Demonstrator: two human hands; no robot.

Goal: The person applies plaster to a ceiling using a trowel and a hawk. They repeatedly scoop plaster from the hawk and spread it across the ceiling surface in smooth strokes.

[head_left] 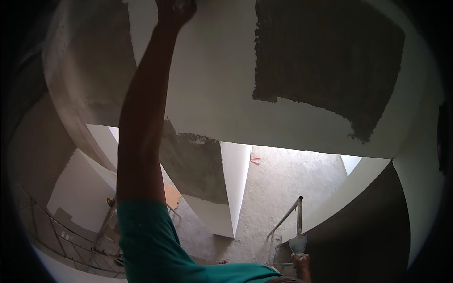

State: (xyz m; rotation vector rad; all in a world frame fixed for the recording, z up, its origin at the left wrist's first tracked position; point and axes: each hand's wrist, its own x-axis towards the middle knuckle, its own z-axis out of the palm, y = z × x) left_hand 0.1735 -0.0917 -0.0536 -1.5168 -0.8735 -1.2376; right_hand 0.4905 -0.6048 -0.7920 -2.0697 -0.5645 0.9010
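My left arm, in a teal sleeve, is raised high in front of a white plastered surface (207,89). At the top edge my left hand (177,8) is partly cut off and dark. Its fingers look closed, but what they hold is not visible. Low on the right, my right hand (301,261) is wrapped around the handle of a putty knife (298,244), with its wide pale blade pointing up. A large dark grey patch (330,52) with ragged edges covers part of the white surface. Another grey patch (198,160) lies beside my forearm.
Behind the putty knife a metal pipe frame (299,212) stands up. Far below, the rough grey floor (292,174) has small red strips (255,161) on it. Metal railings (61,236) run along the lower left. A dark curved wall (363,226) rises on the right.
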